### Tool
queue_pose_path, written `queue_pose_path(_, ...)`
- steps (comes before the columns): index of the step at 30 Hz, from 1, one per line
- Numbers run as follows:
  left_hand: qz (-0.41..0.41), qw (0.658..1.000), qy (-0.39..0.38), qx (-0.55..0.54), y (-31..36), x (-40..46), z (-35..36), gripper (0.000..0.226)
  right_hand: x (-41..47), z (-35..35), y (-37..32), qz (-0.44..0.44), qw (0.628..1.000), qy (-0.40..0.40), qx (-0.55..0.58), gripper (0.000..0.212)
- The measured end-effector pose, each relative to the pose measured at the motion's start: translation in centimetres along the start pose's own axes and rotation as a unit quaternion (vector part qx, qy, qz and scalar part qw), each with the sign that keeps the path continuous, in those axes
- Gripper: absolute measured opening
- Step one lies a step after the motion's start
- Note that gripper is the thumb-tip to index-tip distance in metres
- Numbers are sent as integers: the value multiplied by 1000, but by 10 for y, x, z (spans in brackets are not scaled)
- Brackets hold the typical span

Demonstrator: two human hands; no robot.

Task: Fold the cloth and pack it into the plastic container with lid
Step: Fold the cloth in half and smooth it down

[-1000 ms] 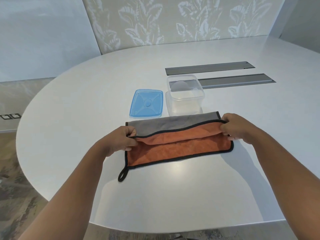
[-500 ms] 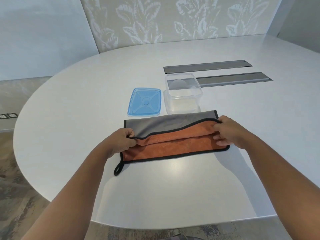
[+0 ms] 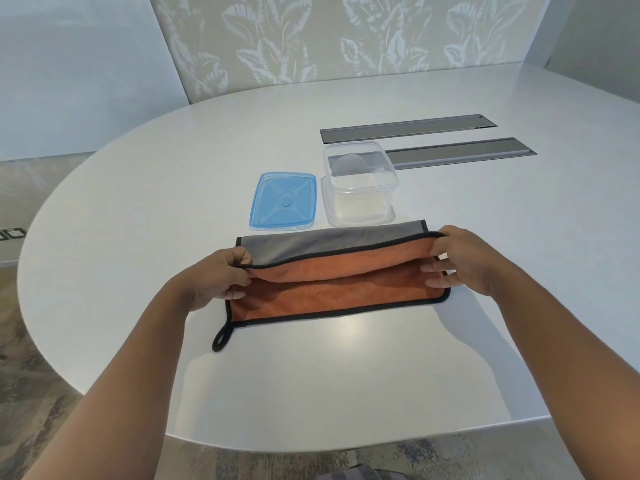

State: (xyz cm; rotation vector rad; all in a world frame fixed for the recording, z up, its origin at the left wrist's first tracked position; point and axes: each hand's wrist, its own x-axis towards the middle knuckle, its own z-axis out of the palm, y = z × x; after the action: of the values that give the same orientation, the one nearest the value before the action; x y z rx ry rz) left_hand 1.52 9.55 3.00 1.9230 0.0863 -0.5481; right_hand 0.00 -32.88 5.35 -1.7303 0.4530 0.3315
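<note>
Lying nearest on the white table point(image 3: 138, 237), the cloth point(image 3: 332, 296) shows its orange side, with a black border and a small black loop point(image 3: 220, 338) at the near left corner, flat on the table. Its upper layer is lifted and partly turned back, so a grey strip of the other side shows along the far edge.

The left hand point(image 3: 216, 276) grips the left end of the black-edged fold, its fingers curled round the hem. The right hand point(image 3: 460, 259) pinches the right end of the same edge between thumb and fingers; two or three fingertips lie on the orange side below it. Both forearms reach in from the bottom of the view.

Compared with one second ago, the cloth lies a little nearer to the far side, and its grey far edge now touches or almost touches the container; I cannot tell which. The lifted edge looks higher and more stretched between the hands. The grips look the same as before.

Just behind the cloth stands the clear container point(image 3: 360, 183), open and upright. The blue lid point(image 3: 284, 201) lies flat just beside it on the left, apart from it. Both stand where they were. Farther away, two grey slots point(image 3: 408, 128) are set in the table, and the container covers the left end of the nearer one.
</note>
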Motion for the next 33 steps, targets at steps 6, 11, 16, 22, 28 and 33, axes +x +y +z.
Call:
queue_pose_path(6, 35, 999, -37, -3, -9, -10, -8, 28, 6, -11, 17, -40, 997, -20, -67, 24)
queue_pose_path(11, 31, 997, -44, 62, -8, -16, -7, 55, 3, -17, 16, -59, 978, -128, -152, 19)
queue_pose_path(16, 34, 994, 85, -59, -10, -13, 3, 44, 6, -15, 18, -77, 983, -84, -145, 10)
queue_pose_path(22, 29, 991, 103, -82, -13, -15, 1, 36, 15, -13, 21, -141, 984, 47, -101, 31)
queue_pose_path(28, -5, 996, 87, -25, -15, -18, 8, 41, 16, -8, 31, -111, 971, 51, -206, 34)
queue_pose_path(33, -11, 997, 79, 6, -11, -22, 5, 53, 13, -8, 22, -112, 974, 51, -189, 32)
